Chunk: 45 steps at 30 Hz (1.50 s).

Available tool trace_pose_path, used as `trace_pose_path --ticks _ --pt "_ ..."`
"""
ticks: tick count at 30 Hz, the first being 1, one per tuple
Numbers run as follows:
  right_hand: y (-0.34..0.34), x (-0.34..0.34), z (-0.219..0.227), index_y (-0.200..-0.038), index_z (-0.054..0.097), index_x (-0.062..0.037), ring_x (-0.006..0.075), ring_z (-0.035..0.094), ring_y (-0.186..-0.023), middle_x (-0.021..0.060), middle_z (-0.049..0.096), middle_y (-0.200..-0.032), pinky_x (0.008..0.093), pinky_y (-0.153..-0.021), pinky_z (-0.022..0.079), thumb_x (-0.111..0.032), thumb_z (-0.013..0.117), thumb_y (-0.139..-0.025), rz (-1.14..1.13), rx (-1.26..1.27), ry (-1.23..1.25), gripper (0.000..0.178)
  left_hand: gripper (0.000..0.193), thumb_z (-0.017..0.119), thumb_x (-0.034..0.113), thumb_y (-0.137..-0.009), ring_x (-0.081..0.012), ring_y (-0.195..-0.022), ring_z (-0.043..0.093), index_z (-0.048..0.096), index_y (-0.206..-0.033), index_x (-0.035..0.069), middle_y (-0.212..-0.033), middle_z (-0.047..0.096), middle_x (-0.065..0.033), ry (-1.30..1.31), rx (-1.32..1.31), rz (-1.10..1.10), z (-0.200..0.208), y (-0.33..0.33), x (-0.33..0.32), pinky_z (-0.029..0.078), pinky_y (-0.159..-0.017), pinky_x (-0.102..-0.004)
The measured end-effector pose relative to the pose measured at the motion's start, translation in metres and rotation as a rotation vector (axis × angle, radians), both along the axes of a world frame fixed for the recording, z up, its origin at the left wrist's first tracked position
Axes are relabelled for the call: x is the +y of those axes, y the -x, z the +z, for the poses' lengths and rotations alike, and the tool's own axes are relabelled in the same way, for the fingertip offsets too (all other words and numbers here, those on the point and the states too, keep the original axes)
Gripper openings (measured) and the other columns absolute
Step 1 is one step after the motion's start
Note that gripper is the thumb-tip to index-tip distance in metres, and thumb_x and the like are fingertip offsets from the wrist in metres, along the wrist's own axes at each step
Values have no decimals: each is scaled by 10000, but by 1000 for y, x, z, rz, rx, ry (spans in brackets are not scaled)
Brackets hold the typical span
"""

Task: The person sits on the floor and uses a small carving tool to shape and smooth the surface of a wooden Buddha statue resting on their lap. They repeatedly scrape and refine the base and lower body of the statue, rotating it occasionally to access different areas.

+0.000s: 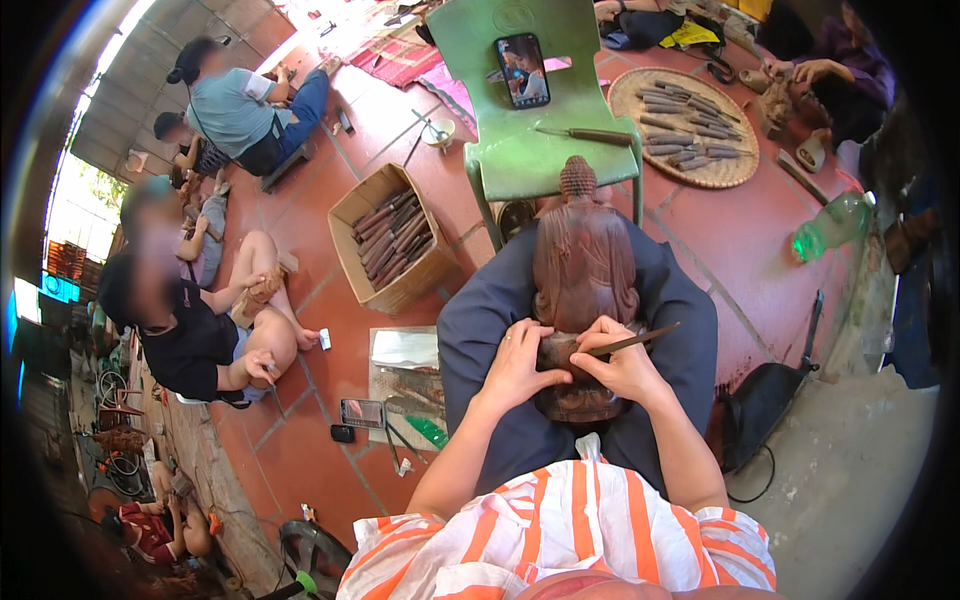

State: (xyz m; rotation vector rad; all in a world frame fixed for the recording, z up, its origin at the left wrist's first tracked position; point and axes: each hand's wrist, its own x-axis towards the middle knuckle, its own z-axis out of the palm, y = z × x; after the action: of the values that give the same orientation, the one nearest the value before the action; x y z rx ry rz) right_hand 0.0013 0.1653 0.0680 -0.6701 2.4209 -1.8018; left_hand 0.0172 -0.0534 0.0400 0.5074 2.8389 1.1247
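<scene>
I see round mark (515, 16) on back of green chair (458, 50), too faint for me to read. Carved dark-brown statue (585, 265) between wearer's dark-trousered thighs (480, 320), in front of chair; head points toward chair, base (580, 405) toward striped shirt (560, 515), long axis running away from body. Left hand (518, 360) on statue's lower part, thumb spread wide from fingers. Right hand (622, 362) pinches slim tool (637, 341) between thumb and fingers; tool's long axis slants, far end pointing out rightward.

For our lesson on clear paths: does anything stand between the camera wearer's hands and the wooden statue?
Nothing visible: the left hand rests against the statue; the right hand, holding a slim tool, is at its lower part.
</scene>
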Motion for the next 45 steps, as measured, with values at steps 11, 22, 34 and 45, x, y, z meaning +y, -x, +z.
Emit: trace_pose_path --ticks 11,22,34,45 --pt "3 39 -10 -957 725 15 66 608 -817 23 713 -877 225 -747 474 -106 691 -912 -277 -296 168 133 233 571 150 -999 -341 -1296 520 664 -1155 3 -1210 631 -154 -392 -99 134 -13 5 -3 405 -1068 -392" --pt "-2 3 12 -875 656 35 195 659 -844 103 712 -929 316 -774 498 -79 685 -873 -129 -93 9 118 510 822 210 -787 -340 -1374 439 619 -1231 65 -1340 566 -157 -228 -107 50 1 1 -2 384 -1100 -422" --pt "2 -24 24 -827 640 -3 344 619 -775 141 640 -813 420 -695 479 -161 675 -843 -103 12 -395 163 714 898 203 -651 -380 -1360 422 562 -1272 99 -1345 521 -182 -92 9 89 -6 -6 12 407 -1089 -443" --pt "-14 -37 20 -861 677 10 311 622 -763 133 627 -800 407 -706 488 -126 689 -844 -182 42 -437 138 682 890 162 -652 -409 -1319 453 561 -1243 75 -1333 504 -203 -117 46 84 -8 -6 11 421 -1072 -452"
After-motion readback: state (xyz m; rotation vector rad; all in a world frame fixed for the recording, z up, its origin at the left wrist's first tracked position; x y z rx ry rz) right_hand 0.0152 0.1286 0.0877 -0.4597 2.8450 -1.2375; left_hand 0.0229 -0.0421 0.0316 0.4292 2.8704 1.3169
